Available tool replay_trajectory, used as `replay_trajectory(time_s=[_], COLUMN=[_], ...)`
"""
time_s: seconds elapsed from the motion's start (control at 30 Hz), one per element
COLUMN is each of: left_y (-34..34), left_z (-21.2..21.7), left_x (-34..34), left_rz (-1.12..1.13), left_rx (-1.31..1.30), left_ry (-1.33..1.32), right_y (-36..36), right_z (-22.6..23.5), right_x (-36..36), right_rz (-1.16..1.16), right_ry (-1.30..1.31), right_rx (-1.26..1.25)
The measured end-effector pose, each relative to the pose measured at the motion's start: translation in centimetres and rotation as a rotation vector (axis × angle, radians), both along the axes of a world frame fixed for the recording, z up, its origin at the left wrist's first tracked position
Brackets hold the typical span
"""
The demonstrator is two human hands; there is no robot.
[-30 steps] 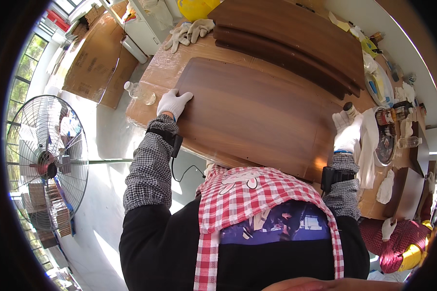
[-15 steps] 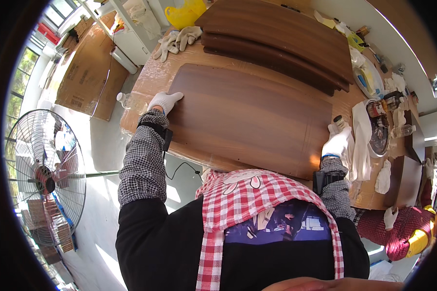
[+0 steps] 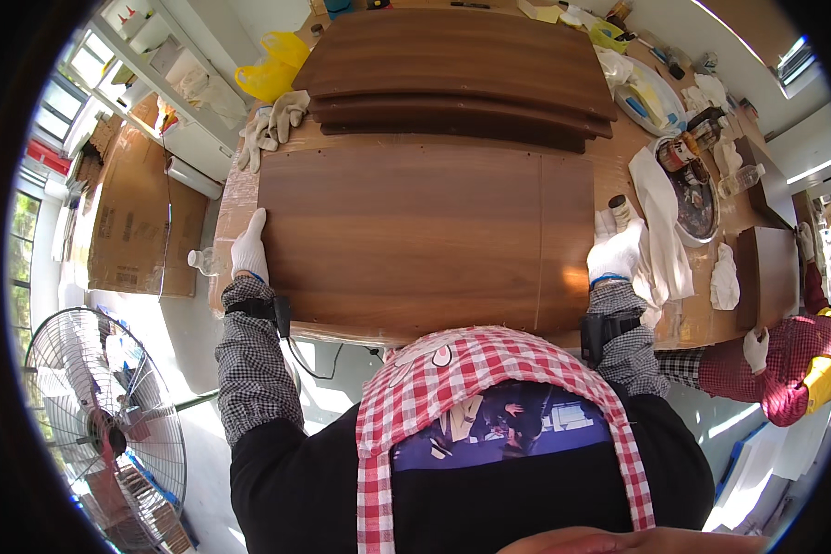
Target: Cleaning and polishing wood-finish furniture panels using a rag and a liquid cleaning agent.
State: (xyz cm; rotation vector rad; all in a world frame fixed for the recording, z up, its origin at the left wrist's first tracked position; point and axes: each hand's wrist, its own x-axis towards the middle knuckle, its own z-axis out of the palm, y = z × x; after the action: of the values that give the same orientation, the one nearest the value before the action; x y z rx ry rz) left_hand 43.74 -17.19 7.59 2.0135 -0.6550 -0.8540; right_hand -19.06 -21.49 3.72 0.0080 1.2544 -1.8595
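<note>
A dark brown wooden panel (image 3: 415, 240) lies flat in front of me, its long sides running left to right. My left hand (image 3: 249, 247), in a white glove, grips the panel's left edge with the thumb along it; the other fingers are mostly hidden. At the right edge, my white-gloved right hand (image 3: 616, 247) holds the panel, fingers pointing away from me. A small dark-topped cylinder (image 3: 620, 210) stands up beside those fingers; I cannot tell whether that hand also holds it. Just beyond the panel rests a stack of similar brown panels (image 3: 452, 65).
Grey gloves (image 3: 272, 129) and a yellow plastic bag (image 3: 272, 69) lie at the far left. To the right are a white cloth (image 3: 657, 231), a dark-stained tray (image 3: 697, 208) and a clear bottle (image 3: 741, 180). A fan (image 3: 106, 434) stands left; a co-worker's gloved hand (image 3: 756, 351) is at right.
My view has turned, so the panel and stack now appear straighter and farther left. My left thumb has come off the panel's face to its edge. The right hand stays at the right edge.
</note>
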Motion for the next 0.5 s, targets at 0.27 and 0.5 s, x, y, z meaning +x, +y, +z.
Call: replay_trajectory(time_s=[0.27, 0.5], left_y=[-1.9, -4.4], left_z=[6.8, 2.9], left_x=[-4.5, -2.5], left_rz=[0.229, 0.207], left_rx=[-0.605, -0.932], left_ry=[0.204, 0.192], right_y=[-1.7, -2.8], right_z=[7.5, 7.3], right_x=[-8.4, -10.3], right_rz=[0.170, 0.351], right_ry=[0.015, -0.095], right_rx=[-0.278, -0.605])
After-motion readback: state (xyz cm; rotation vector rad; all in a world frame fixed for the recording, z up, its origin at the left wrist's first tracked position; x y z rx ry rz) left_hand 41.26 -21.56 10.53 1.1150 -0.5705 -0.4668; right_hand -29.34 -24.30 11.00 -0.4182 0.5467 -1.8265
